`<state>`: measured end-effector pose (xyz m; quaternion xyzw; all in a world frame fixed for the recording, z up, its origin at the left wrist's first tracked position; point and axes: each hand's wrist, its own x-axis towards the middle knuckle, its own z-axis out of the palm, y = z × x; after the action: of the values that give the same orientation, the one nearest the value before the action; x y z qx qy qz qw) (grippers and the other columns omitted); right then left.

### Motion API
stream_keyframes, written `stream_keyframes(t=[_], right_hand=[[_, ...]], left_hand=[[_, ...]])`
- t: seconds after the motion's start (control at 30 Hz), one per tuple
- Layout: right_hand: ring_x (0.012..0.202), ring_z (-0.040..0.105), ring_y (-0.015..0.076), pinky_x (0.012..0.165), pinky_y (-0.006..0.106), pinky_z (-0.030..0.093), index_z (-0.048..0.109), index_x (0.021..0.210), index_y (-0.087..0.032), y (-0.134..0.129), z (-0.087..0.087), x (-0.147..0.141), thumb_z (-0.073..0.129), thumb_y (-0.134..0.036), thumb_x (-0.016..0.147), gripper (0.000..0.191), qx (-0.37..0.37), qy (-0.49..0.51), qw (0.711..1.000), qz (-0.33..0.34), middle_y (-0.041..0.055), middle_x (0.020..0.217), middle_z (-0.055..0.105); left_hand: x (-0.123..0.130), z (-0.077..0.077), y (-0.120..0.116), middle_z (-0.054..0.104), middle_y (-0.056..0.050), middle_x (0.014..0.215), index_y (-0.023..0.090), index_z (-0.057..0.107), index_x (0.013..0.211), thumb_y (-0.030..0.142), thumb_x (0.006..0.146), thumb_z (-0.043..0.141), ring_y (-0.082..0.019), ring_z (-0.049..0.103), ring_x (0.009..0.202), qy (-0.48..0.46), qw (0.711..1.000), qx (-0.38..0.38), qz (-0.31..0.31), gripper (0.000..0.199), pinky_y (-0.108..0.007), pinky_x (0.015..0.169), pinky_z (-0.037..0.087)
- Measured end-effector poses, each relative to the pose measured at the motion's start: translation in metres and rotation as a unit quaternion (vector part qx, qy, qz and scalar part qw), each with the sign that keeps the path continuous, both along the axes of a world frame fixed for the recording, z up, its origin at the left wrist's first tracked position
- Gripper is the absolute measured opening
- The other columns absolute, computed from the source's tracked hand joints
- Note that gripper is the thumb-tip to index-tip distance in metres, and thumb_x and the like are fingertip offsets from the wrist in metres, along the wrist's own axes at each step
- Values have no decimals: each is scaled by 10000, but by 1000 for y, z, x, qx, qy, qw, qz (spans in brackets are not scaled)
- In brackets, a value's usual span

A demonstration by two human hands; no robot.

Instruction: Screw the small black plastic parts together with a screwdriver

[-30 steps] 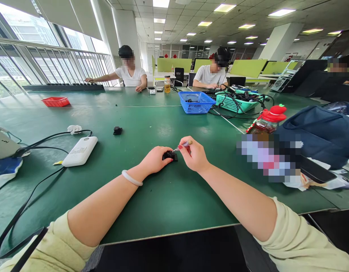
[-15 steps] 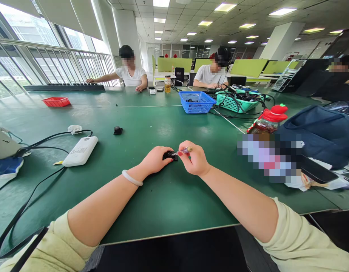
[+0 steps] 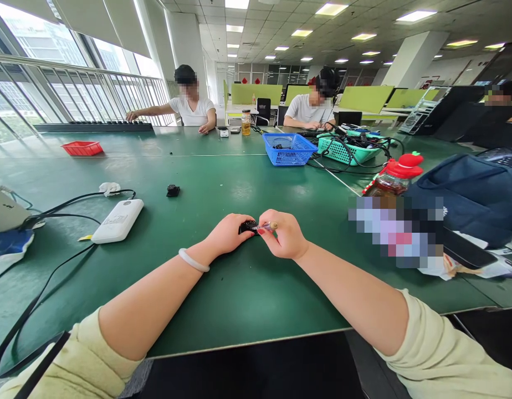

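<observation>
On the green table, my left hand [image 3: 228,235] is closed around a small black part [image 3: 247,226], with the thumb along its near side. My right hand [image 3: 284,235] pinches a slim tool [image 3: 271,226] with a tan end, held nearly level. The tool's tip meets the right side of the black part, though the exact contact point is too small to tell. Another small black piece [image 3: 173,190] lies alone on the table, to the left and farther back.
A white power bank [image 3: 118,221] with black cables lies at left. Farther back are a red tray [image 3: 82,148], a blue basket [image 3: 289,149] and a green basket [image 3: 346,149] with cables. A red-lidded bottle [image 3: 395,176] and dark bag [image 3: 472,194] stand at right. Two people sit opposite.
My right hand has shifted slightly left, closer to the black part, and the tool has turned a little in its fingers. My left hand has stayed nearly still.
</observation>
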<state>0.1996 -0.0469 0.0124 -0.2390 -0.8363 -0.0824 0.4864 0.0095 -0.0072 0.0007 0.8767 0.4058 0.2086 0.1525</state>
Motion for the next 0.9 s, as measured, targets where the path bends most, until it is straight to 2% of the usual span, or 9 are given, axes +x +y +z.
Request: stream_keyframes(t=[0.17, 0.3, 0.37, 0.47, 0.57, 0.63, 0.73, 0.83, 0.9], right_hand=[[615, 538, 152, 596, 278, 387, 533, 858, -209, -6, -4, -12, 511, -285, 915, 97, 95, -187, 978, 18, 4, 683, 599], [619, 534, 158, 617, 300, 371, 565, 849, -193, -10, -7, -27, 516, -320, 917, 152, 89, -371, 924, 33, 19, 705, 592], [620, 533, 157, 620, 301, 373, 571, 858, -191, -10, -8, -29, 510, -324, 921, 159, 78, -384, 919, 38, 22, 712, 592], [616, 539, 145, 602, 280, 381, 562, 828, -202, -6, -7, -23, 497, -306, 920, 154, 37, -266, 963, 25, 13, 705, 599], [592, 536, 121, 586, 251, 396, 546, 856, -215, -1, -3, -8, 480, -238, 902, 84, -61, -86, 994, -8, -5, 724, 618], [511, 479, 97, 547, 240, 387, 525, 838, -219, 2, 0, 2, 481, -239, 906, 83, -129, 10, 991, -36, -28, 684, 595], [467, 439, 89, 504, 235, 377, 497, 836, -226, 9, 4, 9, 523, -296, 893, 94, -214, 129, 966, -69, -51, 634, 552], [491, 463, 96, 500, 232, 385, 470, 836, -233, 12, 4, 8, 563, -326, 861, 135, -241, 208, 946, -59, -59, 621, 538], [488, 456, 95, 490, 230, 380, 467, 831, -234, 11, 4, 6, 572, -312, 849, 131, -240, 218, 945, -47, -62, 616, 523]], left_hand=[[0, 3, -2, 718, -53, 1154, 196, 684, 1144, 241, 818, 607, -253, 635, 1062, 5, 1000, -7, 2, 338, -375, 970, 490], [1, 6, -3, 724, -47, 1119, 209, 701, 1118, 227, 837, 566, -235, 648, 1037, 6, 1000, -10, 20, 312, -358, 946, 509], [2, 6, -4, 724, -45, 1118, 212, 699, 1123, 221, 834, 566, -232, 649, 1035, 8, 1000, -11, 25, 318, -356, 947, 510], [1, 4, -2, 719, -56, 1141, 199, 690, 1141, 206, 787, 616, -246, 648, 1043, 11, 1000, -9, 8, 361, -369, 959, 502], [0, 0, 1, 724, -59, 1117, 196, 684, 1134, 257, 823, 615, -254, 649, 1030, 0, 1000, 1, -9, 324, -385, 952, 498], [-1, -2, 3, 725, -55, 1096, 208, 679, 1137, 307, 855, 608, -251, 651, 1011, -2, 1000, 3, -2, 308, -384, 941, 500], [-1, -2, 3, 715, -57, 1097, 224, 671, 1166, 342, 853, 631, -249, 650, 997, 5, 1000, -6, 17, 337, -373, 920, 509], [-1, 0, 1, 711, -65, 1068, 225, 670, 1176, 358, 857, 625, -255, 648, 978, 13, 999, -16, 30, 349, -378, 897, 519], [-1, 1, 0, 710, -65, 1068, 225, 669, 1176, 355, 856, 624, -258, 645, 984, 13, 999, -18, 28, 349, -382, 900, 517]])
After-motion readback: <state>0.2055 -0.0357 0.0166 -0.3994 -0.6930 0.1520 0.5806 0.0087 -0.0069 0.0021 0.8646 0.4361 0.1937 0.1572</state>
